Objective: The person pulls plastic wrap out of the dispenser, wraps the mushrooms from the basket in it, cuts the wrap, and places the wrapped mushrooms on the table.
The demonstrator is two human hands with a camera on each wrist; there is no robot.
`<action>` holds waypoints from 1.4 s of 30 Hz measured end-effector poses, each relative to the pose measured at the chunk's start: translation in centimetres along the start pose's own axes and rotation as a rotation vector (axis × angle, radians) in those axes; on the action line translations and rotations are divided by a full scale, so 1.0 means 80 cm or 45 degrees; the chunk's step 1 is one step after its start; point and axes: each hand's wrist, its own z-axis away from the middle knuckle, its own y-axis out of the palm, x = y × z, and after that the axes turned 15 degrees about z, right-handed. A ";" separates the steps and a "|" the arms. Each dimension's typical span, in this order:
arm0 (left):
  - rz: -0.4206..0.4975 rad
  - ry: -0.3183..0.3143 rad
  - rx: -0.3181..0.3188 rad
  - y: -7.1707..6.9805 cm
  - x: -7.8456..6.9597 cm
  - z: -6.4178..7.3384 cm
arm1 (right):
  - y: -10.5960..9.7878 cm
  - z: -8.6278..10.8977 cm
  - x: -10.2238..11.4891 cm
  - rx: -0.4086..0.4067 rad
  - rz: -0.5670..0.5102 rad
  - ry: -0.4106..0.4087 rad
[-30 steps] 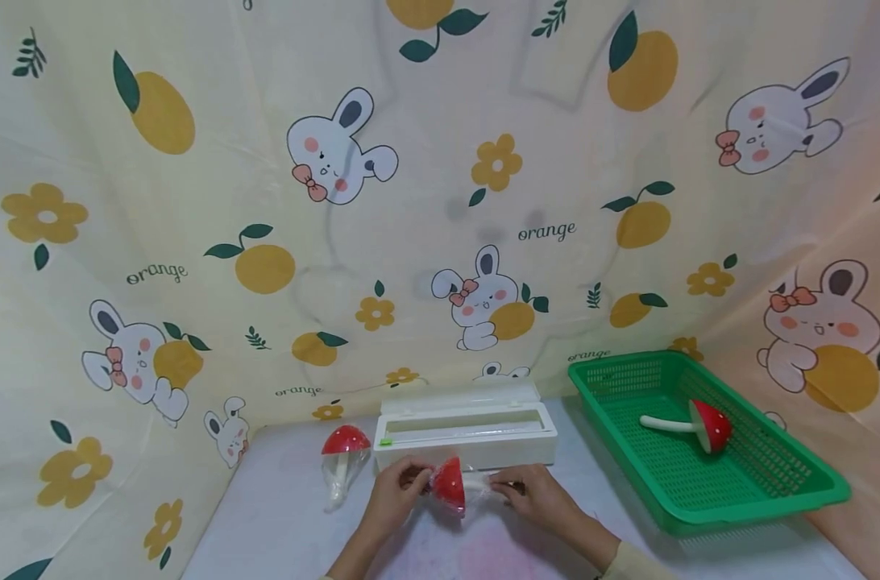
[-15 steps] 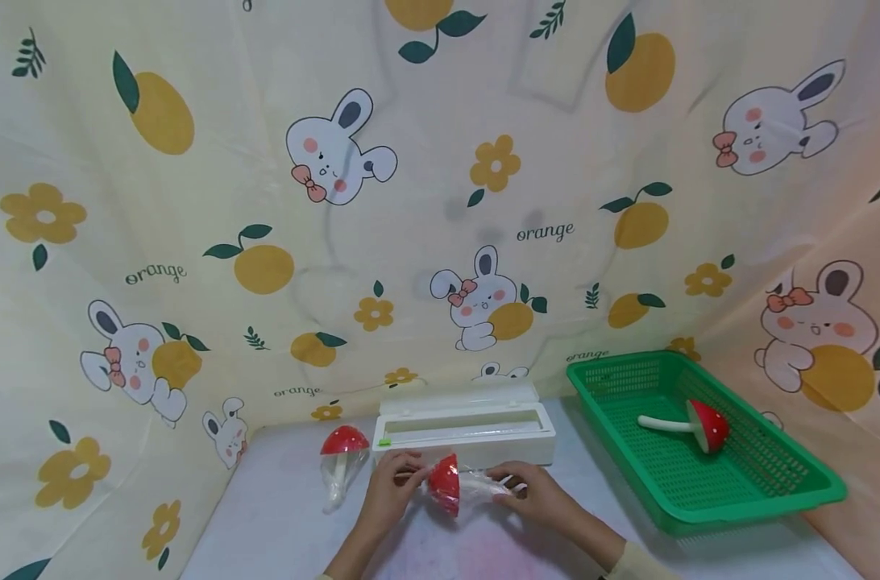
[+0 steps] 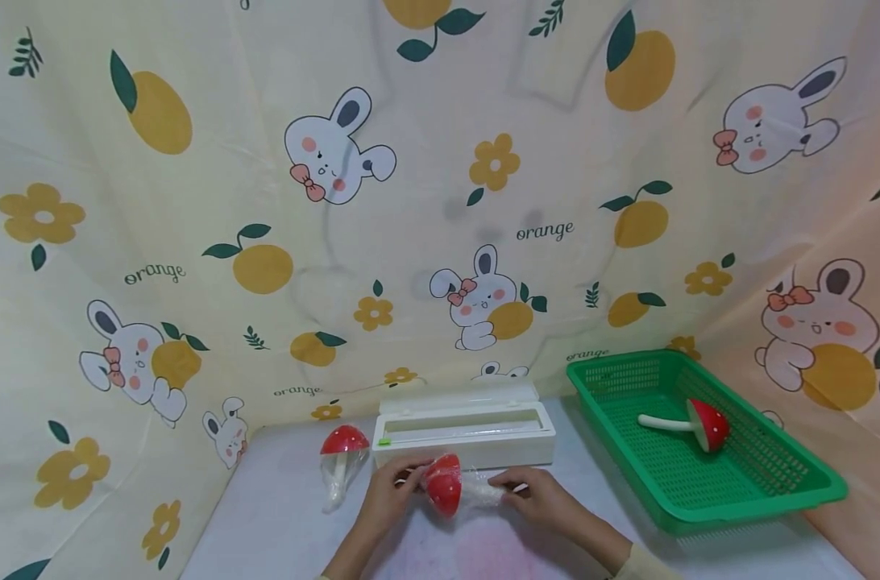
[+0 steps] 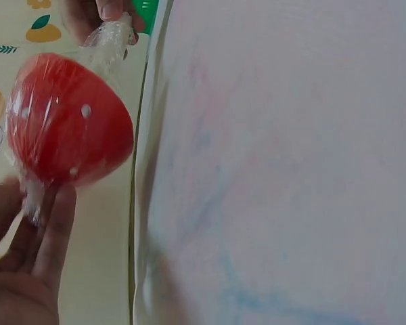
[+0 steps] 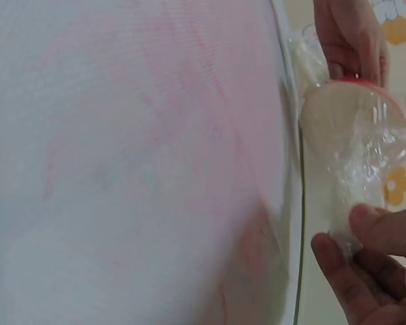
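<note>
Rolled cap-forward since a moment ago, the wrapped mushroom sits lower centre: left hand pinching cap-end plastic, right hand the stem; only right-wrist reveals its pale underside. White tabletop separates right hand from green basket's rim.

mushroom cap: smooth | wrap: clear plastic (crinkled, shiny) | basket: plastic

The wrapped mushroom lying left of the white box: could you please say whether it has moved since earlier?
No. Against the white box in the head view, the wrapped mushroom keeps its place off the left end.
</note>
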 end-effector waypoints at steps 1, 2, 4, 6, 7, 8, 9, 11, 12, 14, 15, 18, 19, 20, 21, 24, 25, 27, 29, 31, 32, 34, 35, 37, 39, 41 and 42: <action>0.009 -0.017 0.019 -0.001 -0.001 0.000 | 0.000 0.000 0.000 -0.016 0.021 0.006; 0.017 -0.028 0.035 -0.001 -0.001 0.001 | 0.000 0.000 0.000 -0.025 0.039 0.020; 0.047 -0.040 0.053 -0.002 -0.001 0.001 | 0.000 0.000 -0.001 -0.038 0.055 0.038; 0.099 -0.030 0.044 -0.002 0.000 0.002 | 0.000 -0.001 -0.001 -0.036 0.058 0.055; 0.107 -0.022 0.030 -0.001 0.001 0.002 | 0.000 -0.001 0.000 -0.032 0.053 0.061; 0.126 -0.014 0.017 -0.001 0.001 0.002 | 0.001 -0.002 0.000 -0.026 0.046 0.064; 0.148 -0.010 0.002 0.000 0.002 0.002 | 0.002 -0.002 0.000 -0.026 0.042 0.060; 0.162 -0.010 -0.025 0.001 0.002 0.003 | 0.003 -0.003 0.001 -0.014 0.028 0.078; 0.148 -0.012 -0.037 0.001 0.002 0.003 | 0.005 -0.003 0.002 -0.006 0.020 0.087; 0.138 -0.017 -0.055 0.002 0.003 0.002 | 0.007 -0.004 0.002 0.017 -0.003 0.103; 0.126 -0.018 -0.060 0.002 0.004 0.002 | 0.008 -0.003 0.002 0.031 -0.012 0.109; 0.053 -0.031 -0.075 0.003 0.006 0.002 | 0.011 -0.002 0.004 0.090 -0.059 0.128; 0.036 -0.044 -0.080 0.004 0.006 0.002 | 0.012 -0.002 0.005 0.106 -0.077 0.130; 0.015 -0.060 -0.086 0.004 0.006 0.002 | 0.012 -0.001 0.006 0.120 -0.094 0.132; -0.001 -0.073 -0.093 0.005 0.005 0.003 | 0.012 -0.001 0.007 0.126 -0.113 0.128; -0.034 -0.104 -0.122 0.005 0.001 0.004 | 0.013 0.000 0.010 0.133 -0.138 0.132; -0.040 -0.106 -0.132 0.006 -0.001 0.004 | 0.013 0.000 0.011 0.133 -0.133 0.133; -0.065 -0.099 -0.158 0.006 -0.003 0.005 | 0.012 0.000 0.013 0.134 -0.107 0.135; -0.074 -0.086 -0.181 0.006 -0.005 0.005 | 0.011 -0.001 0.015 0.153 -0.077 0.158; -0.057 -0.066 -0.197 0.006 -0.006 0.005 | 0.011 -0.001 0.018 0.185 -0.057 0.187; -0.038 -0.054 -0.198 0.006 -0.006 0.005 | 0.011 -0.002 0.020 0.209 -0.060 0.209; 0.024 -0.022 -0.187 0.006 -0.008 0.004 | 0.011 -0.003 0.023 0.253 -0.076 0.247; 0.061 -0.007 -0.178 0.006 -0.010 0.004 | 0.012 -0.003 0.025 0.265 -0.084 0.257; 0.134 0.023 -0.146 0.006 -0.014 0.004 | 0.013 -0.004 0.026 0.267 -0.088 0.264; 0.205 0.036 -0.127 0.005 -0.020 0.004 | 0.015 -0.005 0.027 0.242 -0.098 0.258; 0.274 0.040 -0.115 0.005 -0.025 0.004 | 0.015 -0.006 0.028 0.202 -0.115 0.253; 0.302 0.039 -0.114 0.005 -0.027 0.005 | 0.015 -0.007 0.029 0.183 -0.131 0.255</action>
